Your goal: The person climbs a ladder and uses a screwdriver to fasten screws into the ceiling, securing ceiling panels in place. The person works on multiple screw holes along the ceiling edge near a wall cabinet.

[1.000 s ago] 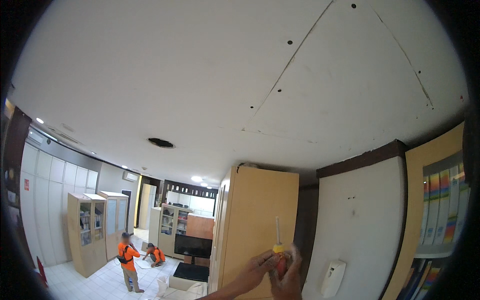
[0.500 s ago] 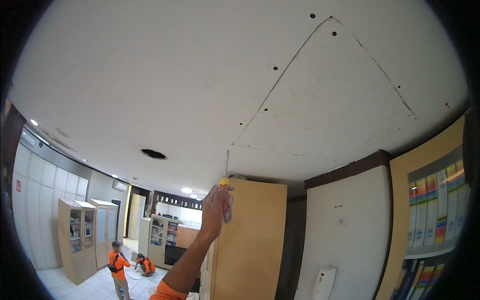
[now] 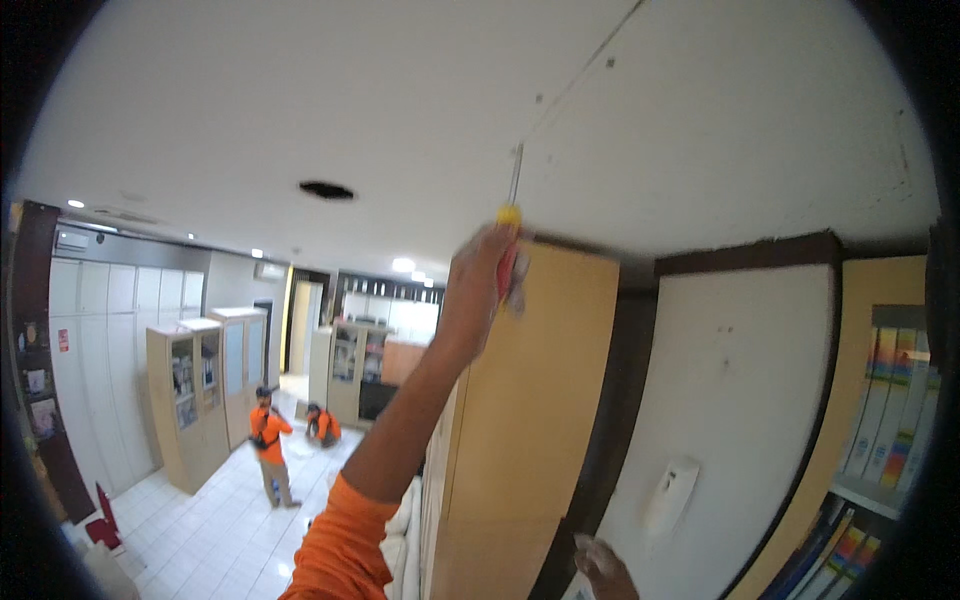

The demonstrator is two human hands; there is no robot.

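Note:
My left hand (image 3: 482,285) is raised toward the ceiling, closed around the red and yellow handle of a screwdriver (image 3: 509,215). Its thin metal shank points upward, and the tip is at or close to the ceiling beside the corner of a cut panel outline (image 3: 580,75); contact cannot be made out. Something pale and greyish shows along the far side of the grip. Low in the view, my right hand (image 3: 607,570) is partly visible and blurred, its fingers slightly apart with pale tips and nothing seen in them.
A tall wooden cabinet (image 3: 530,400) stands just beyond my left arm. To its right are a white wall panel with a small white device (image 3: 672,495) and a shelf of binders (image 3: 885,400). The ceiling has a dark hole (image 3: 327,189). Two people in orange (image 3: 268,445) are on the tiled floor.
My view has tilted down and shifted. My left hand with the screwdriver now appears higher, its tip nearer the panel's corner. My right hand has come into view at the lower edge.

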